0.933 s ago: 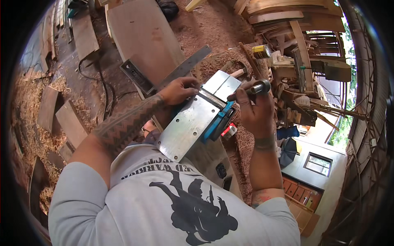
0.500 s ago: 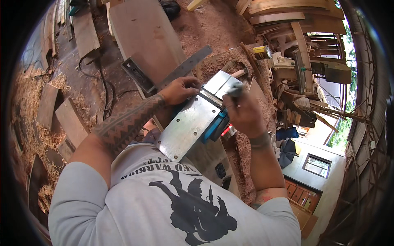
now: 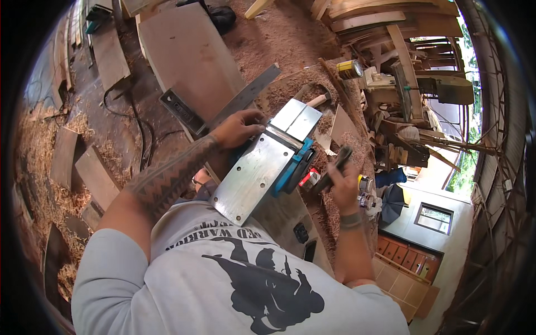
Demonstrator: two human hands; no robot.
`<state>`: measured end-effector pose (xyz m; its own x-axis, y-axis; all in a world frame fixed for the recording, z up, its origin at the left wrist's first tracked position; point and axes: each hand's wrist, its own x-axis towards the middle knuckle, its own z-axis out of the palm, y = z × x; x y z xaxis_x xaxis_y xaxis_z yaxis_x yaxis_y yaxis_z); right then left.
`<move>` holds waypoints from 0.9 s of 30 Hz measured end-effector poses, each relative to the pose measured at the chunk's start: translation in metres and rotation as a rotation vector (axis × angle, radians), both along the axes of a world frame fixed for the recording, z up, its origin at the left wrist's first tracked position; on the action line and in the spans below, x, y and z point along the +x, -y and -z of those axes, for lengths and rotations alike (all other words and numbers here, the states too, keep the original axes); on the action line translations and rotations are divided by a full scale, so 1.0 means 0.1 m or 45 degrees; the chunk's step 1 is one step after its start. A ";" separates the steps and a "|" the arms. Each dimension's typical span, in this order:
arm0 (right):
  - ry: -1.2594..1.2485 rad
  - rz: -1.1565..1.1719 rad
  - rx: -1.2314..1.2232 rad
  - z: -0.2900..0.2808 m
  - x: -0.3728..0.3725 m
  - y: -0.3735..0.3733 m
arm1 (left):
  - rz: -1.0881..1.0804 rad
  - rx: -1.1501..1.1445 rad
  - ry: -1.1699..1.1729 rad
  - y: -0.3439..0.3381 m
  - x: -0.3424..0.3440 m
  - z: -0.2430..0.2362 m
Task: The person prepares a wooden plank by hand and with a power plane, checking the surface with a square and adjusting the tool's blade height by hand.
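An electric planer (image 3: 251, 173), blue-bodied, lies upside down before my chest with its shiny metal sole facing up. A slot crosses the sole near its far part. My left hand (image 3: 241, 129) grips the planer's left edge beside that slot, fingers bent over the rim. Off to the right of the planer, my right hand (image 3: 344, 192) is closed around a dark bar-shaped tool (image 3: 341, 158) held at a slant, apart from the sole. Its exact kind is unclear. Part of the planer's blue body and black handle shows under the right side.
Beyond the planer lie a hammer (image 3: 318, 100), a combination square (image 3: 245, 96) and a black level-like tool (image 3: 183, 111). A broad wooden board (image 3: 190, 50) stretches away at upper left. A yellow can (image 3: 349, 69) stands farther right. Wood shavings and stacked timber surround the bench.
My right hand has pulled back from over the sole, down and to the right, carrying the dark tool. My left hand stays at the planer's edge.
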<state>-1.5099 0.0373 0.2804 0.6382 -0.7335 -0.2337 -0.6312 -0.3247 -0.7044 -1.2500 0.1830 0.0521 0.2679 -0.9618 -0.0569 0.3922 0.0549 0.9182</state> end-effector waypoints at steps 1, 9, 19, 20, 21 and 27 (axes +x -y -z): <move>-0.024 0.190 0.194 0.17 -0.16 -0.05 | 0.014 -0.043 -0.055 0.01 -0.01 0.05; 0.402 0.402 0.596 0.66 -0.57 -0.33 | -0.033 0.193 0.144 0.05 -0.07 -0.13; -0.115 -0.554 -0.400 -0.30 0.65 -0.02 | -0.059 0.251 0.330 0.13 -0.13 -0.24; -0.185 -0.755 -0.569 -0.32 0.74 0.03 | -0.070 0.252 0.319 0.13 -0.14 -0.24; -0.192 -0.769 -0.568 -0.32 0.81 0.05 | -0.068 0.242 0.317 0.13 -0.14 -0.23; -0.521 -1.033 -0.636 -0.31 1.08 0.12 | -0.049 0.309 0.370 0.10 -0.10 -0.40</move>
